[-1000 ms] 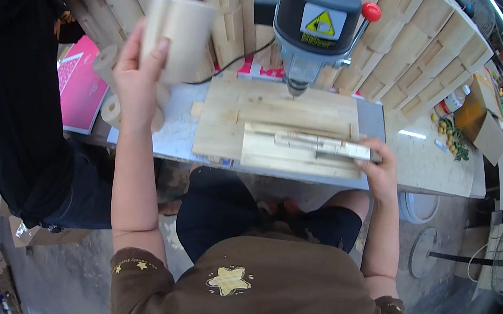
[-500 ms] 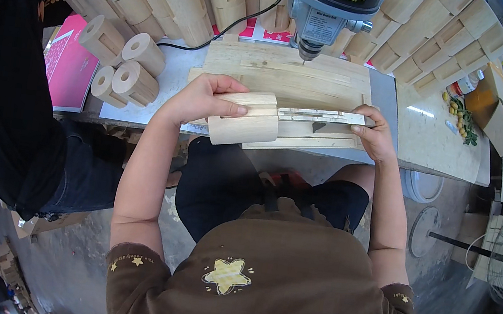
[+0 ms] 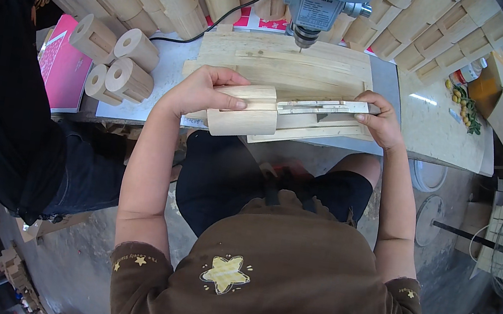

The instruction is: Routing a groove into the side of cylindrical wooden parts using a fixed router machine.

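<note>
My left hand [image 3: 208,93] is closed round a pale wooden cylinder [image 3: 242,123] with a long groove, the thumb lying along the groove. In my right hand [image 3: 385,122], thumb and fingers pinch the far end of a narrow, flat wooden strip [image 3: 324,107] with whitish, worn edges. The strip's left end meets the right end of the cylinder at the groove; whether it goes inside is hidden. Both pieces are held over the near edge of a wooden board jig [image 3: 289,66]. Above and beyond it hangs a small bench drill [image 3: 315,10], its thin bit pointing down.
Several bored wooden cylinders [image 3: 129,79] stand at the left beside a pink package [image 3: 65,72]. Stacked cylinders [image 3: 435,38] line the back. A black cable [image 3: 232,15] runs from the drill. Another person's dark sleeve [image 3: 6,93] is at the left. Small fruits [image 3: 461,107] lie at the right.
The strip's right end has tilted slightly away from me, with my right hand. My left hand still grips the cylinder. The whole view has shifted a little.
</note>
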`<action>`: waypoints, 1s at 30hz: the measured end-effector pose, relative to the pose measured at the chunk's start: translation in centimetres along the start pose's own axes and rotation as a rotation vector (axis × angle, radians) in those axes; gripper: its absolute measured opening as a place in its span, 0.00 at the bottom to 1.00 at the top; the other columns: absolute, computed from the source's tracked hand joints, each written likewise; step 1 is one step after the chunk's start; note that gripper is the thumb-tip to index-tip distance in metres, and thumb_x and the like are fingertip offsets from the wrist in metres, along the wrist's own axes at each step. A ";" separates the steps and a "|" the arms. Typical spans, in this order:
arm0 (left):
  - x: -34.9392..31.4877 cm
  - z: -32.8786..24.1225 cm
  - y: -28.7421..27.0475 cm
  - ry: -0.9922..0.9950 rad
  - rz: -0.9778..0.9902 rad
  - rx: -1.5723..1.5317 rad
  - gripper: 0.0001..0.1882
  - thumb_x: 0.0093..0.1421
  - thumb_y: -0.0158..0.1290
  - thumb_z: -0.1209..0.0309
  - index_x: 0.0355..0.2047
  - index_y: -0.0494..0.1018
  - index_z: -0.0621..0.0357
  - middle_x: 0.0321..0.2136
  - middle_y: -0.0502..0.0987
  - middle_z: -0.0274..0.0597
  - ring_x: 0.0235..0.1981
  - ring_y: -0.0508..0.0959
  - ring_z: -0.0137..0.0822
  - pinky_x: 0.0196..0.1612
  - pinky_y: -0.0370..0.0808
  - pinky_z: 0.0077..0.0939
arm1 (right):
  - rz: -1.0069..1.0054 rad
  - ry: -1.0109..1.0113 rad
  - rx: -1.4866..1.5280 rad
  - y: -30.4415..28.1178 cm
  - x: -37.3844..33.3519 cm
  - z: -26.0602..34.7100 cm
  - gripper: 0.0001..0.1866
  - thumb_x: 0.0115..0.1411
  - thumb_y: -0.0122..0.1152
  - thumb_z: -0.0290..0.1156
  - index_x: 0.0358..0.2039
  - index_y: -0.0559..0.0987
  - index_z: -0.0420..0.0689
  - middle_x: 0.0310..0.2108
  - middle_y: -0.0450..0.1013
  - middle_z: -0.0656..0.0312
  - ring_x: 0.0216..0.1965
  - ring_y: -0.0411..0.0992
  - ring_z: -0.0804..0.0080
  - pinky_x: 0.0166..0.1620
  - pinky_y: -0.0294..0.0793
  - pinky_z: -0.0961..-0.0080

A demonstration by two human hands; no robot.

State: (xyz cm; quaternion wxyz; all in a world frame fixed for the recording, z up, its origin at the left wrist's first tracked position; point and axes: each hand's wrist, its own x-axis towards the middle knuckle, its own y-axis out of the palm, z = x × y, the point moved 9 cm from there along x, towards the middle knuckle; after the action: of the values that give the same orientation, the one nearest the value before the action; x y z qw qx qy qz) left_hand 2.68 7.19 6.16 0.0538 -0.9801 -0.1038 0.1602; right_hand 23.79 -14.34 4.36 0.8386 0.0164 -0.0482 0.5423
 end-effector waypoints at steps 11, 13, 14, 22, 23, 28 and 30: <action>0.1 1.7 0.8 -0.067 0.093 -0.037 0.23 0.46 0.63 0.72 0.44 0.73 0.63 0.36 0.77 0.37 0.34 0.74 0.23 0.38 0.72 0.17 | 0.018 -0.042 -0.045 0.4 -0.2 0.2 0.12 0.46 0.64 0.19 0.33 0.76 0.41 0.32 0.71 0.67 0.37 0.68 0.77 0.44 0.66 0.81; 0.1 1.2 1.3 -0.001 0.075 0.025 0.23 0.46 0.63 0.72 0.44 0.73 0.63 0.36 0.77 0.37 0.35 0.74 0.24 0.39 0.71 0.18 | 0.000 -0.038 -0.041 0.2 -0.4 0.1 0.12 0.46 0.64 0.20 0.33 0.76 0.41 0.32 0.71 0.67 0.37 0.68 0.78 0.44 0.65 0.81; 0.0 1.3 1.6 -0.003 0.076 0.025 0.23 0.46 0.63 0.72 0.44 0.73 0.63 0.36 0.77 0.37 0.35 0.74 0.24 0.39 0.71 0.18 | -0.018 -0.005 -0.010 0.3 -0.3 -0.1 0.12 0.46 0.64 0.20 0.33 0.76 0.41 0.32 0.71 0.67 0.37 0.68 0.78 0.44 0.65 0.81; 0.3 1.1 0.4 0.321 -0.559 -0.026 0.19 0.57 0.54 0.63 0.43 0.71 0.66 0.36 0.74 0.42 0.36 0.73 0.30 0.42 0.70 0.23 | -0.062 0.029 -0.058 1.1 -0.3 0.3 0.12 0.46 0.65 0.20 0.33 0.75 0.41 0.33 0.71 0.67 0.38 0.67 0.78 0.45 0.65 0.81; 0.6 1.3 1.3 0.321 -0.565 -0.024 0.19 0.57 0.54 0.63 0.43 0.71 0.66 0.36 0.74 0.42 0.36 0.73 0.30 0.42 0.70 0.23 | -0.039 0.016 -0.076 1.9 -0.1 0.3 0.12 0.46 0.65 0.20 0.33 0.75 0.41 0.33 0.71 0.67 0.38 0.67 0.78 0.45 0.65 0.81; -2.2 -0.3 2.2 0.612 -0.973 -0.090 0.17 0.60 0.49 0.66 0.44 0.66 0.66 0.38 0.70 0.44 0.40 0.70 0.32 0.45 0.67 0.27 | -0.070 0.002 -0.124 3.3 0.1 0.4 0.15 0.45 0.66 0.21 0.35 0.75 0.40 0.34 0.71 0.65 0.40 0.67 0.76 0.47 0.64 0.80; -4.5 -0.6 2.2 0.673 -1.130 -0.162 0.15 0.57 0.50 0.70 0.43 0.67 0.65 0.38 0.70 0.47 0.42 0.69 0.38 0.46 0.66 0.31 | -0.126 -0.014 -0.270 2.6 -0.5 1.0 0.15 0.44 0.67 0.22 0.35 0.75 0.40 0.35 0.71 0.64 0.41 0.67 0.74 0.47 0.64 0.80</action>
State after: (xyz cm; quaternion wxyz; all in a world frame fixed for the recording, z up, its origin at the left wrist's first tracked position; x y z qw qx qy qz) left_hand -0.92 4.02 7.75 0.0851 -0.7725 -0.5911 -0.2158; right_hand 21.13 -13.83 5.22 0.8653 -0.0897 -0.1253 0.4769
